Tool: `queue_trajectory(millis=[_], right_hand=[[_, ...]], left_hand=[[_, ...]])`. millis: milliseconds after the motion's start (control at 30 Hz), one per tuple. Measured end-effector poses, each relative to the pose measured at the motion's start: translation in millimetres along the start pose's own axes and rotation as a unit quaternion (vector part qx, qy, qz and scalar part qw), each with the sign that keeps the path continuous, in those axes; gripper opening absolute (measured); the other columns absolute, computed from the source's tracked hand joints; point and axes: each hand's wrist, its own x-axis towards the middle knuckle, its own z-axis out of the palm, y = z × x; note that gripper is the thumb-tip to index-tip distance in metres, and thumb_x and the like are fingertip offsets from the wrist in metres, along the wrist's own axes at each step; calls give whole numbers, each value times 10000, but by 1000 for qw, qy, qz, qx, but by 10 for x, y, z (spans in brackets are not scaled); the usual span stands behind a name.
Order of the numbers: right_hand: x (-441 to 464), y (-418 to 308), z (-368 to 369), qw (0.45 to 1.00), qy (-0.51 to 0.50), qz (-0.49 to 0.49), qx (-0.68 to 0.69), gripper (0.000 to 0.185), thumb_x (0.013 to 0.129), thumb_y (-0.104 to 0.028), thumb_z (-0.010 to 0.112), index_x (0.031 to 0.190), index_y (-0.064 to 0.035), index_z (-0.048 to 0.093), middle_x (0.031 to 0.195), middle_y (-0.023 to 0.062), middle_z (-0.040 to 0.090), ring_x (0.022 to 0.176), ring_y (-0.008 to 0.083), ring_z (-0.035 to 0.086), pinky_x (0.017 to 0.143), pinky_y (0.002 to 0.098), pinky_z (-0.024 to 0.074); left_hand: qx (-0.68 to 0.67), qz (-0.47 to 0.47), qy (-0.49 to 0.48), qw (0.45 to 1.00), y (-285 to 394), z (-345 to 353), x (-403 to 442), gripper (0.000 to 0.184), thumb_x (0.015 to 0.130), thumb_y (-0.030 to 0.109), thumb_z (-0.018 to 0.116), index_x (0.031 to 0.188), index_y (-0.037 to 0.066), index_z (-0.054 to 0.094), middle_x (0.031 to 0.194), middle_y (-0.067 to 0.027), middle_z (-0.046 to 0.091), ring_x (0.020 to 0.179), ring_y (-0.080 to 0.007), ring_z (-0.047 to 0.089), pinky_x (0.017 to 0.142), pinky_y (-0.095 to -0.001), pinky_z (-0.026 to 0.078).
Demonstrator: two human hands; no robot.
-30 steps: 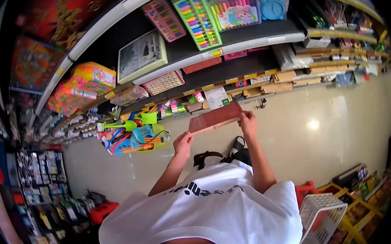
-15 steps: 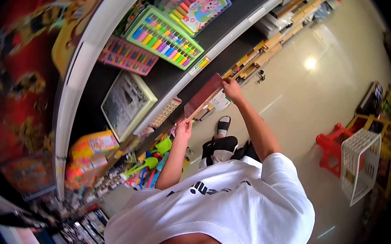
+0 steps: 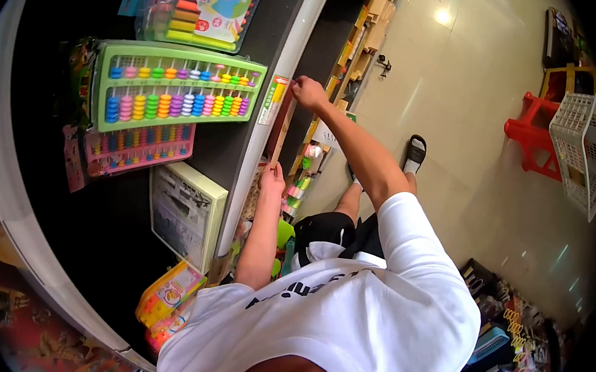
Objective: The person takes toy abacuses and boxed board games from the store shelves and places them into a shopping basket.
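Observation:
A flat, reddish-brown box-like piece (image 3: 282, 136) with a pale edge spans the gap between my two hands. My left hand (image 3: 272, 178) is closed on its near end, and my right hand (image 3: 309, 93) grips the far end. Part of the piece is hidden behind the front edge of the shelf (image 3: 264, 130), so its exact kind is unclear. On that shelf, left of my hands, stand a green-framed abacus (image 3: 176, 124), a pink abacus (image 3: 142, 150) and a boxed item with a greyish picture (image 3: 189, 212).
A pack of coloured markers (image 3: 203, 11) stands farther along the shelf. Packed goods line a lower level below my hands. On the floor to the right are a red stool (image 3: 529, 132) and a white plastic basket (image 3: 578, 147). More merchandise (image 3: 504, 346) sits at lower right.
Both hands have moved the reddish-brown piece toward the shelf, and its broad face is now largely hidden by the shelf edge. My view has turned and come closer to the shelf.

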Motion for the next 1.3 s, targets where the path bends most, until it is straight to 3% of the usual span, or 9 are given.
queue_trajectory(millis=[333,633,700,833,933,1000,1100,1233,1300], right_hand=[[153,-84,300,999,-19,36,-1,368,787,-274,511,1022,1,581,1001,223,595,965,364,561,840,422,449],[158,-126,688,991,26,-117,56,287,748,-221,512,970,-52,583,926,243,593,897,375,573,777,435,463],[71,-156,633,995,12,-89,54,300,747,-218,514,987,-49,576,927,249,591,899,384,569,781,435,462],[-196,17,704,995,-29,-18,91,389,757,-208,537,1088,-4,528,1026,225,585,957,358,564,808,405,458],[-477,464,945,989,1,-23,147,437,765,-189,561,1143,21,496,1053,181,597,968,298,581,808,360,461],[-818,668,882,980,9,-1,201,473,760,-193,555,1173,25,477,1031,183,603,944,302,584,804,351,460],[-1362,1136,818,965,-37,61,252,399,758,-210,538,1079,27,534,915,192,618,859,290,596,740,359,457],[-2257,1371,47,941,-8,203,270,351,745,-184,550,1019,35,562,875,168,625,715,216,604,677,340,474],[-2619,1760,-252,925,52,239,292,367,745,-171,560,1049,34,563,871,162,629,675,196,606,637,321,482]], left_hand=[[88,60,-7,994,206,-21,164,161,894,148,464,930,10,539,841,-72,566,744,-159,577,646,-205,531],[85,174,-3,981,342,166,207,331,910,161,463,1179,-31,446,1153,-97,494,994,-174,524,828,-220,490],[141,224,-91,960,407,103,422,393,919,182,461,1245,-25,387,1249,-102,422,1087,-177,468,950,-244,403],[252,234,-57,937,476,60,264,386,925,181,454,1244,-27,390,1269,-108,407,1145,-186,422,1016,-263,321],[571,427,-134,688,554,-214,872,422,903,176,491,1260,-16,373,1260,-112,419,1152,-196,420,1035,-265,282],[242,225,-138,934,496,86,520,443,880,171,516,1256,-14,372,1232,-112,448,1171,-198,408,1040,-275,278],[281,224,-85,929,360,338,-266,433,791,77,557,1192,4,412,1103,-121,487,986,-181,477,855,-329,410],[335,304,-45,891,123,240,-19,450,812,89,528,1239,57,387,1023,-113,545,817,-213,562,609,-335,491],[297,247,-49,921,-79,304,-88,657,755,-12,553,1327,95,250,952,-81,539,744,-177,532,582,-292,463]])
